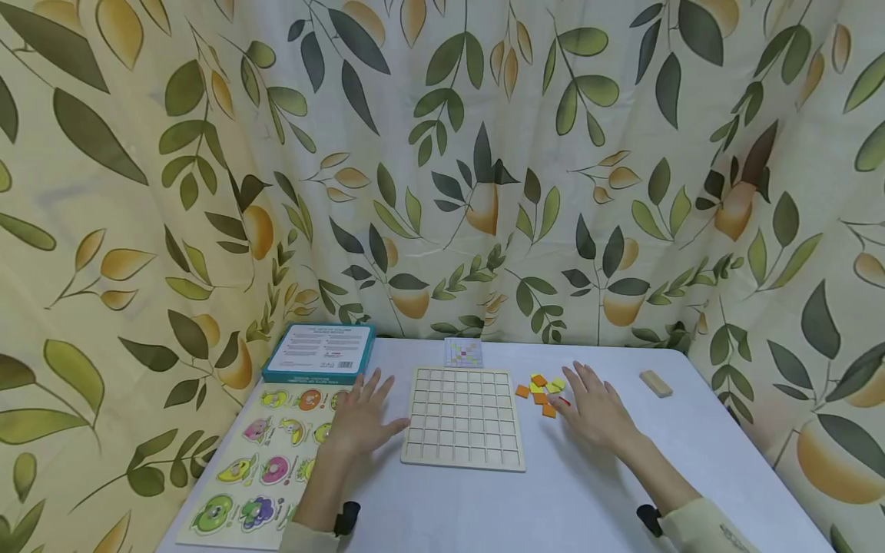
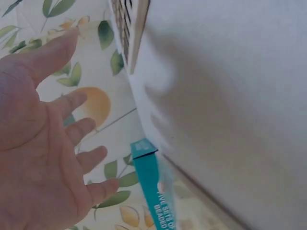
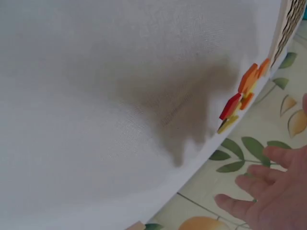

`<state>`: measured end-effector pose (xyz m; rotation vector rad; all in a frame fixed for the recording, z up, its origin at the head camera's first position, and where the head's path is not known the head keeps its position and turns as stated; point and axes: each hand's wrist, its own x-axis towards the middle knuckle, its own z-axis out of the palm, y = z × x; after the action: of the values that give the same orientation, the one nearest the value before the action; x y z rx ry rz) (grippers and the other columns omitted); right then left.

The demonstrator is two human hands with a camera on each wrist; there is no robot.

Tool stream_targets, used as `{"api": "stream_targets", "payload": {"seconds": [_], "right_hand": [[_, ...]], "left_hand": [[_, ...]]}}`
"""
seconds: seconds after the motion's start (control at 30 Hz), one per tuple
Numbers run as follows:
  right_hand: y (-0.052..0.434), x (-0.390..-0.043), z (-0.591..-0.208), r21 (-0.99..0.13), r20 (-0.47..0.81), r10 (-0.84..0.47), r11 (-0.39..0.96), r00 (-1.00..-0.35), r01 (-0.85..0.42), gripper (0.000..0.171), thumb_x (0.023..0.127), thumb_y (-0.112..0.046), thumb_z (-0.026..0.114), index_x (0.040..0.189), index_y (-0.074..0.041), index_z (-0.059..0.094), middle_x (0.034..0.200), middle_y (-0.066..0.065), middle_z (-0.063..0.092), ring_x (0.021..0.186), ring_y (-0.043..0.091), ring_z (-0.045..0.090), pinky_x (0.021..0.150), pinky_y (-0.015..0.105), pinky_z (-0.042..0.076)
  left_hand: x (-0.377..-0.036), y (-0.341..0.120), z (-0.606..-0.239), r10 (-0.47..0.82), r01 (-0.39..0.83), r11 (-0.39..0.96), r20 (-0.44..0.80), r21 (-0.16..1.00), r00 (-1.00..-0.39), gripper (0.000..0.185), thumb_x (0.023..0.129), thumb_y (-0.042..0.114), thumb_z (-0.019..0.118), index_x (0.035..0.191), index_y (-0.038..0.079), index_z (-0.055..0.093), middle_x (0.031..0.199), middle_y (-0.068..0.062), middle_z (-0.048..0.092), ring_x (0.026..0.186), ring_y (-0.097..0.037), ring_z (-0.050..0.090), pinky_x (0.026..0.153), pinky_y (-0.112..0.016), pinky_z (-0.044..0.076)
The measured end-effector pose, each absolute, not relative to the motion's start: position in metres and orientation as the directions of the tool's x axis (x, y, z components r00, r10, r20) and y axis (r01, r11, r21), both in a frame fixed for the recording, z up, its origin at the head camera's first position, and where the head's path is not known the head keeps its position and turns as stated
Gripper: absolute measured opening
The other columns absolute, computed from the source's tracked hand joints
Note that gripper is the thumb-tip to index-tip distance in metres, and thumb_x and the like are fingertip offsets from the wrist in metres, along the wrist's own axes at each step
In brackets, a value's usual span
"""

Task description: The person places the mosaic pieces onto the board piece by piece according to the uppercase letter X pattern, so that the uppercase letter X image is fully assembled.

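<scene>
With fingers spread and nothing in it, my left hand (image 1: 361, 422) hovers between the fruit picture board (image 1: 235, 491) and the wooden grid board (image 1: 463, 418). Its thumb tip overlaps the grid board's left edge in the head view. The left wrist view shows the same bare palm (image 2: 38, 158) above the white table. On the other side, my right hand (image 1: 596, 411) is held out with spread fingers, close beside a small pile of orange and yellow tiles (image 1: 548, 410). A red tile (image 3: 230, 106) shows in that pile in the right wrist view. The grid board's cells hold no tiles.
A teal-edged box (image 1: 321, 353) lies at the back left, behind the fruit board. A small patterned card (image 1: 463, 352) lies behind the grid board. Toward the right edge is a wooden block (image 1: 655, 383). A leaf-print curtain (image 1: 442, 169) hangs behind the table.
</scene>
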<state>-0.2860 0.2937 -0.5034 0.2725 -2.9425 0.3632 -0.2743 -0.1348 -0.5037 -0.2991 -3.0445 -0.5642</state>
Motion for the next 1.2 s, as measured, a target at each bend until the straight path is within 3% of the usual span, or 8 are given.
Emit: {"api": "stream_targets", "payload": {"seconds": [0.23,0.4,0.67,1.03,1.2], "right_hand": [[0.296,-0.314,-0.51,-0.259,0.115,-0.116,0.955,-0.987,-0.142,0.078,0.101,-0.047,0.064,0.151,0.008,0.043,0.155,0.039,0.038,0.14,0.058,0.04,0.108,0.074,0.04],[0.301,-0.33,-0.518,-0.312,0.078,-0.057,0.947,-0.995,-0.079,0.073,0.1,-0.042,0.066,0.147,0.01,0.047,0.144,0.038,0.05,0.132,0.057,0.049,0.104,0.072,0.045],[0.309,-0.352,-0.524,-0.382,0.05,-0.042,0.922,-0.998,-0.058,0.052,0.097,-0.026,0.07,0.132,0.012,0.062,0.121,0.031,0.066,0.11,0.047,0.064,0.094,0.063,0.055],[0.309,-0.365,-0.531,-0.473,0.04,-0.041,0.88,-0.998,-0.055,0.032,0.093,-0.011,0.071,0.118,0.009,0.071,0.107,0.023,0.073,0.095,0.035,0.066,0.085,0.051,0.058],[0.312,-0.368,-0.529,-0.512,-0.006,-0.005,0.859,-1.0,-0.001,0.033,0.093,-0.011,0.073,0.12,0.009,0.071,0.107,0.022,0.073,0.095,0.033,0.064,0.08,0.043,0.059]], "left_hand": [[-0.277,-0.127,-0.507,0.236,0.221,0.894,0.011,0.39,-0.972,0.077,0.101,0.047,0.065,0.163,0.013,0.037,0.172,-0.013,0.025,0.159,-0.042,0.014,0.126,-0.066,0.015],[-0.28,-0.125,-0.516,0.32,0.271,0.869,-0.052,0.414,-0.946,0.068,0.104,0.039,0.061,0.161,0.008,0.039,0.17,-0.011,0.031,0.159,-0.04,0.018,0.127,-0.063,0.017],[-0.283,-0.12,-0.527,0.385,0.309,0.832,-0.081,0.461,-0.919,0.069,0.098,0.035,0.07,0.156,0.005,0.047,0.163,-0.012,0.044,0.159,-0.039,0.018,0.128,-0.061,0.016],[-0.279,-0.12,-0.53,0.407,0.328,0.844,-0.108,0.424,-0.907,0.075,0.095,0.031,0.074,0.157,0.002,0.044,0.166,-0.013,0.038,0.157,-0.037,0.025,0.127,-0.056,0.025],[-0.277,-0.121,-0.527,0.402,0.317,0.844,-0.118,0.432,-0.908,0.075,0.095,0.031,0.075,0.157,0.002,0.044,0.167,-0.012,0.037,0.157,-0.036,0.025,0.126,-0.056,0.026]]}}
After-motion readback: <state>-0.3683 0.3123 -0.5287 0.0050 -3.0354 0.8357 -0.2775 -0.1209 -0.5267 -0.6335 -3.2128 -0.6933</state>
